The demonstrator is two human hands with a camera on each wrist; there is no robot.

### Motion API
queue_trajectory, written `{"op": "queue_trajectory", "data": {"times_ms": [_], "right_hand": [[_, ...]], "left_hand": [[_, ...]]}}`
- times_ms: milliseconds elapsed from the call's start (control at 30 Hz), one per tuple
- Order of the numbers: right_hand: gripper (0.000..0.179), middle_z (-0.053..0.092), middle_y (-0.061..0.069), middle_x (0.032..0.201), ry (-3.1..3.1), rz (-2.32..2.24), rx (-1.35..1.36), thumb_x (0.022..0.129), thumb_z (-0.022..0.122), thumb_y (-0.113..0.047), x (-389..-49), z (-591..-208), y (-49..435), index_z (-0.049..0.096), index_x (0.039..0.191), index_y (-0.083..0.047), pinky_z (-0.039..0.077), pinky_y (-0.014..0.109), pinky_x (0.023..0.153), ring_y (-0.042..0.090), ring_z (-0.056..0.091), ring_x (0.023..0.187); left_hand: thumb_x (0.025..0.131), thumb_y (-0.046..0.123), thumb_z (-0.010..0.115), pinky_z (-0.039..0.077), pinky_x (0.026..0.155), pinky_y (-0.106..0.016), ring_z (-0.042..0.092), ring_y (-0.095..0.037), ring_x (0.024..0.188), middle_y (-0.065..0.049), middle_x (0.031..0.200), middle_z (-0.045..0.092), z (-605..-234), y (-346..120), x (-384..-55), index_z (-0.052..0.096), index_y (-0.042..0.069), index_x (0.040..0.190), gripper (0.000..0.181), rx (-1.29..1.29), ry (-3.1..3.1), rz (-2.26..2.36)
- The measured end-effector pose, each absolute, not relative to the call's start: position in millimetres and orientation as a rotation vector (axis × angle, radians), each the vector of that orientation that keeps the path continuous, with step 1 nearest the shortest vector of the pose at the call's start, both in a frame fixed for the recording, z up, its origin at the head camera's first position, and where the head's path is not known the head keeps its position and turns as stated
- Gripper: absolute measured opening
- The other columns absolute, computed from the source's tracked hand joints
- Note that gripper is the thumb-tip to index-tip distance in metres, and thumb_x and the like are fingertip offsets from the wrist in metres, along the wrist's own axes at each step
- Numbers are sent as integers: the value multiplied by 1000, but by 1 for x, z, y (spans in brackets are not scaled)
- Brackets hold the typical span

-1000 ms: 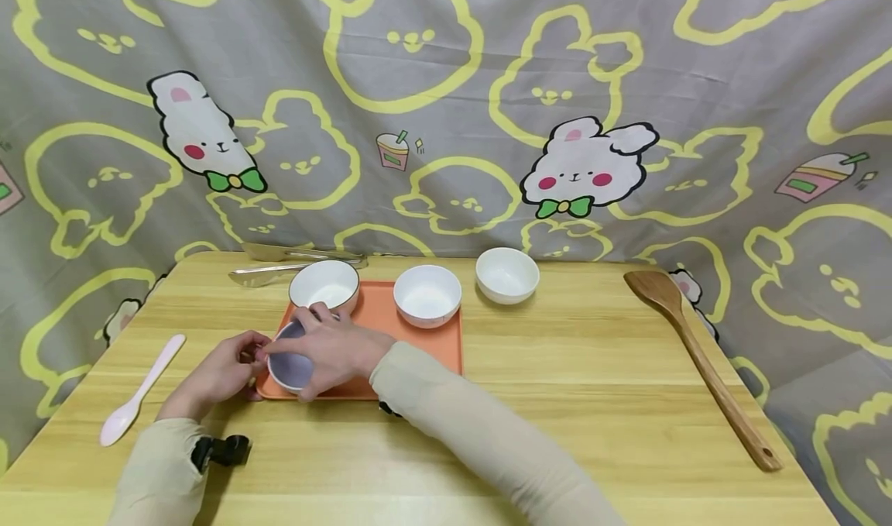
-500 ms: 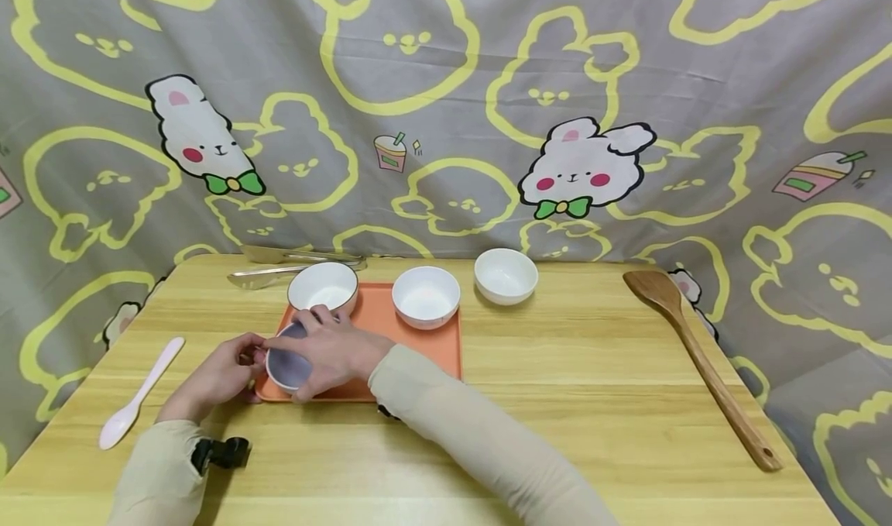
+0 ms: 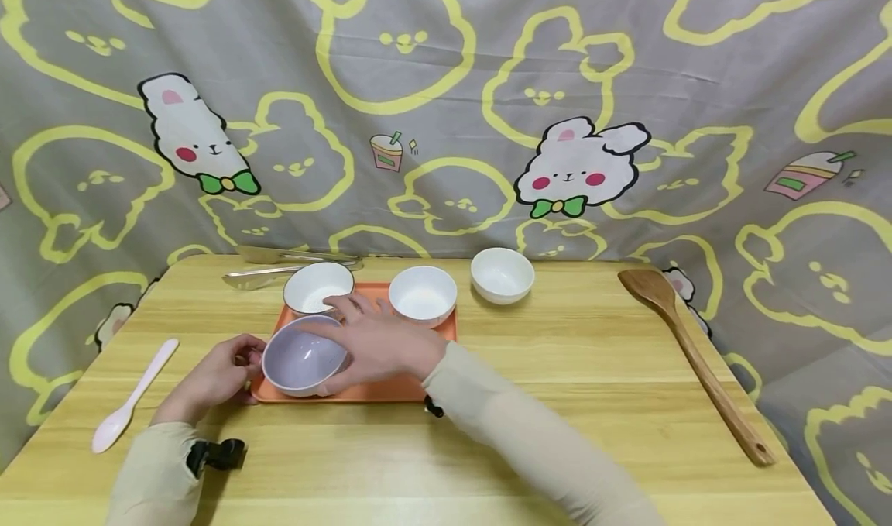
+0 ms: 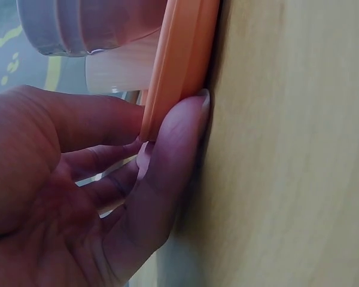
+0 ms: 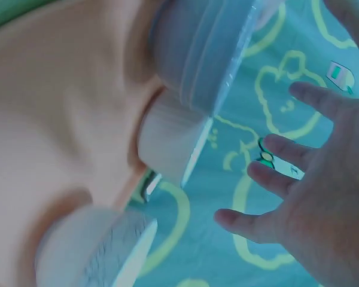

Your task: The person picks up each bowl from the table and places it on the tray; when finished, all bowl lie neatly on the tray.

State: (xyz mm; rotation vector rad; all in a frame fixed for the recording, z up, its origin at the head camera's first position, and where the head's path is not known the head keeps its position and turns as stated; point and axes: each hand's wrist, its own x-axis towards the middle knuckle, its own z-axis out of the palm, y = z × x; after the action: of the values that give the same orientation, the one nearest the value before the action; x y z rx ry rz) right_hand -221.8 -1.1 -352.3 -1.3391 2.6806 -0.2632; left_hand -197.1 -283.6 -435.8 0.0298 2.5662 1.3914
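Note:
My left hand (image 3: 216,375) pinches the left edge of an orange tray (image 3: 397,390), and the left wrist view has thumb and fingers on either side of the tray's rim (image 4: 188,48). On the tray's front left stands a bowl with a lavender inside (image 3: 301,357). My right hand (image 3: 383,344) hovers at that bowl's right side, overlapping it. Seen from the right wrist, the right hand (image 5: 329,191) has spread fingers with nothing in them, apart from the lavender bowl (image 5: 197,51). Behind are a dark-rimmed white bowl (image 3: 313,284) and another white bowl (image 3: 423,295).
A third white bowl (image 3: 502,276) stands on the wooden table right of the tray. Metal tongs (image 3: 254,280) lie at the back left, a pale pink spoon (image 3: 139,394) at the left. A wooden spatula (image 3: 697,363) lies along the right edge. A patterned curtain (image 3: 446,108) hangs behind.
My right hand has let go of the lavender bowl and moved to the right, uncovering its inside. The left hand stays at the tray's edge. The head view has shifted slightly.

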Motion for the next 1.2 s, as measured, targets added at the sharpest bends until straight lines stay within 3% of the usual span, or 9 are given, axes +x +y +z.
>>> {"op": "queue_trajectory", "data": {"times_ms": [233, 533, 767, 1000, 1200], "right_hand": [[81, 17, 0, 157, 2696, -285, -1247, 81, 65, -67, -219, -348, 22, 34, 151, -41, 25, 59, 110, 22, 11, 144], [82, 17, 5, 159, 2667, -370, -1172, 83, 62, -68, -220, -351, 52, 33, 153, -35, 21, 55, 113, 30, 13, 144], [84, 21, 8, 157, 2703, -416, -1128, 83, 60, -68, -228, -353, 79, 35, 153, -29, 26, 54, 110, 29, 18, 143], [85, 24, 13, 155, 2781, -411, -1105, 82, 68, -62, -237, -352, 108, 38, 152, -24, 28, 50, 110, 34, 22, 140], [91, 21, 16, 157, 2808, -514, -1022, 78, 76, -57, -246, -352, 140, 37, 152, -21, 27, 57, 109, 38, 21, 140]], "left_hand": [[91, -8, 52, 58, 55, -40, 55, -26, 75, -20, 97, 49, -436, -284, -196, 46, -15, 122, 33, 36, 2565, 1400], [93, -6, 53, 58, 56, -39, 55, -26, 77, -19, 98, 49, -438, -285, -198, 47, -14, 124, 32, 23, 2565, 1390], [94, -5, 54, 58, 56, -38, 56, -25, 77, -19, 99, 49, -438, -286, -198, 46, -14, 125, 34, 9, 2568, 1378], [94, -4, 54, 58, 57, -38, 55, -25, 80, -19, 100, 50, -437, -286, -197, 46, -14, 126, 34, -3, 2578, 1373], [93, -6, 53, 58, 57, -37, 55, -25, 80, -19, 99, 50, -436, -284, -196, 46, -16, 125, 34, 10, 2585, 1377]]}}
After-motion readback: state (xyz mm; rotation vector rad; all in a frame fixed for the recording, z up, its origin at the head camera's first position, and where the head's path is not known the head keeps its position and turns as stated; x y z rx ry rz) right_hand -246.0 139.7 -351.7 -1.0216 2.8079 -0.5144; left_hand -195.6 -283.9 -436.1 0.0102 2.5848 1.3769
